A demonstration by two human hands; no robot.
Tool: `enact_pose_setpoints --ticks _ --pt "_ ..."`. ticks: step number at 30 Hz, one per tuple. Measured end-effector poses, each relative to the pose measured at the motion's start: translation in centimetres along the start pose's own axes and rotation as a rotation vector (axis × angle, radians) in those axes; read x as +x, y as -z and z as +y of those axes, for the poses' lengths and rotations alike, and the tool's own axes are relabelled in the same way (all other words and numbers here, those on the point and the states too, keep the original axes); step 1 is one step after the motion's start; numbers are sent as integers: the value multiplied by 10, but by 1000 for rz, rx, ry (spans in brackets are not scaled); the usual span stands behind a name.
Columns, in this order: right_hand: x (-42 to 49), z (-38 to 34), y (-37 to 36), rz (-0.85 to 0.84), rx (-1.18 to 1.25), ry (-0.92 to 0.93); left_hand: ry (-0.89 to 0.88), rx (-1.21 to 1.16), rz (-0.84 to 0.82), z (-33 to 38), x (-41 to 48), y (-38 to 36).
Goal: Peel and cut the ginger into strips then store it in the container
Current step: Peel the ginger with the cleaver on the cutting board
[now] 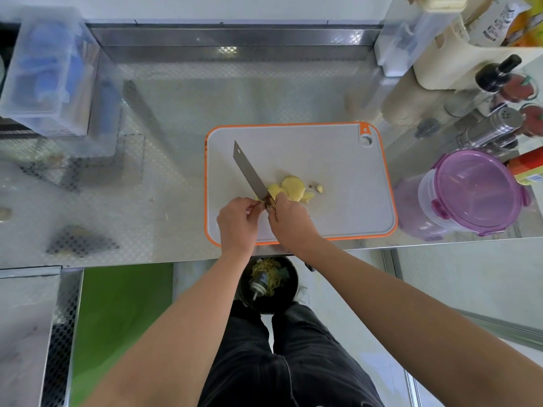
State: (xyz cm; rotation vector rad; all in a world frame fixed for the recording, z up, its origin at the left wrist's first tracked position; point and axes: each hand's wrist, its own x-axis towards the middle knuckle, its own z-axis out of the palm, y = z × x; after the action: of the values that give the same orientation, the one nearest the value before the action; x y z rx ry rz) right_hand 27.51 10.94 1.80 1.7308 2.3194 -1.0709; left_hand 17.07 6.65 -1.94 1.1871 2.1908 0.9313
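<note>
hands: close together at the front edge of the cutting board (pixel 338 171), nearly touching
right hand (pixel 289 221): wrapped round the knife (pixel 249 171) handle, blade pointing to the board's rear left corner
left hand (pixel 238 221): fingertips drawn together at the blade heel, seems to pinch a ginger scrap, too small to be sure
ginger slices (pixel 291 188): peeled, pale yellow, small overlapping pile mid-board just right of the blade; one stray bit (pixel 319 188) beside it
done: peeling, slicing, by the look of it
left: cut slices into strips, fill container
container (pixel 470 192): purple lid on, at the counter's front right edge, off the board
counter (pixel 176 142): patterned stainless steel with a raised back rim; clear box (pixel 50 71) rear left, shaker (pixel 493 127) and bottles rear right
below: bin (pixel 269 284) with scraps under the front edge; green floor patch
</note>
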Motion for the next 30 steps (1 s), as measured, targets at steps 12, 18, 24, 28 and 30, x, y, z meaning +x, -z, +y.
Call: enact_pose_setpoints --ticks 12,18,24,28,30 --pt "12 -9 -4 -51 4 -54 -48 -2 -27 -4 -1 7" --pt "11 -8 4 -86 57 -10 -56 15 -18 -3 -1 10" --pt "-13 7 17 52 98 91 -23 -49 -4 -3 3 11" --pt "-24 11 21 78 92 127 -46 -26 0 -2 1 10" --pt "-25 11 20 70 88 126 -55 -23 -1 -2 1 9"
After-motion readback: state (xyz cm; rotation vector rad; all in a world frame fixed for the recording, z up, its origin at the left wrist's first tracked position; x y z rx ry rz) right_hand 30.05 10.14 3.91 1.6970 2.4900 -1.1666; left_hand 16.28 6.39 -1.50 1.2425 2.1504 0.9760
